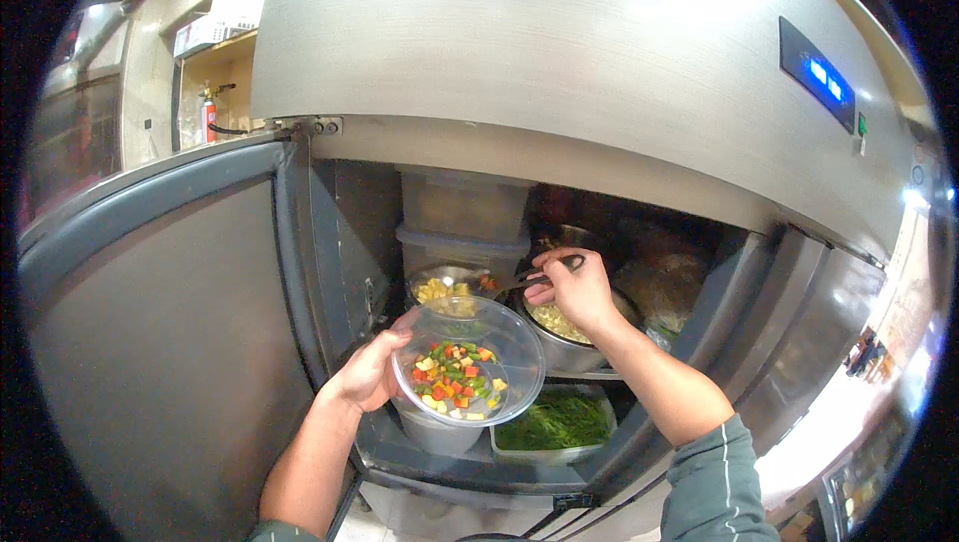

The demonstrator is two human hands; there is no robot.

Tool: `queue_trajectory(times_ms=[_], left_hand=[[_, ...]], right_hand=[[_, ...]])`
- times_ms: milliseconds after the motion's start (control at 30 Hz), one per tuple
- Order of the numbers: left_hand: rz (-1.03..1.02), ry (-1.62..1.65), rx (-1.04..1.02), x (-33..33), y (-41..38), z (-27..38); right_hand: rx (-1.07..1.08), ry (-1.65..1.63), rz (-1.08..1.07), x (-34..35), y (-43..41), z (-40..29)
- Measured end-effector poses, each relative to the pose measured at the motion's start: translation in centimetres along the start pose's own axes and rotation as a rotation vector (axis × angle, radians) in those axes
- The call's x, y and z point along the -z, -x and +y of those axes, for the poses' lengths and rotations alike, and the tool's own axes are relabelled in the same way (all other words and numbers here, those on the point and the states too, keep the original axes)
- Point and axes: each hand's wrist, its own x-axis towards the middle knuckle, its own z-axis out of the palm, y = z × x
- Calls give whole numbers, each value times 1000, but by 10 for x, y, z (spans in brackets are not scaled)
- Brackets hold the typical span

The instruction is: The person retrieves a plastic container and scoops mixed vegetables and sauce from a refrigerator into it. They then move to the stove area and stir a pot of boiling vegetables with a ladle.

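Note:
My left hand [367,370] grips the rim of a clear round plastic bowl [517,347]. Diced mixed vegetables [453,381] in red, orange, green and pale yellow lie in its bottom. In my right hand [573,287] is a utensil with a dark handle [575,263]; its far end points left, near some orange-red bits. Behind the bowl, a metal container [449,272] holds yellow diced pieces [434,289]. Below my right hand stands a round metal pot [558,351] with pale chopped food [558,321] in it.
The open refrigerator door [172,332] stands at left. Stacked translucent tubs [464,242] fill the back. Lower down are a tray of leafy greens [554,422] and a white tub [442,433]. Plastic-wrapped goods [663,291] sit at right. A steel panel with a lit display [820,77] overhangs the opening.

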Motion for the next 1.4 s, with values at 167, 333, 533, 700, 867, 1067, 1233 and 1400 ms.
queue_trajectory(times_ms=[167,333,533,700,867,1067,1233,1400], left_hand=[[5,-25,44,-4,1,4],[7,31,72,-4,1,6],[-6,-17,66,-3,4,7],[-24,-36,58,-5,5,9],[-15,-42,69,-6,6,8],[104,-21,26,-9,14,3],[187,23,3,-22,27,2],[189,27,8,-32,32,3]], right_hand=[[-153,-183,123,-11,0,0],[-86,-56,144,-8,7,-3],[-235,-177,121,-22,5,6],[-310,-332,249,-29,-3,19],[-306,-370,252,-23,-5,21],[-208,-430,303,-1,-1,20],[-43,-473,293,27,13,-2],[204,-298,134,48,66,-34]])
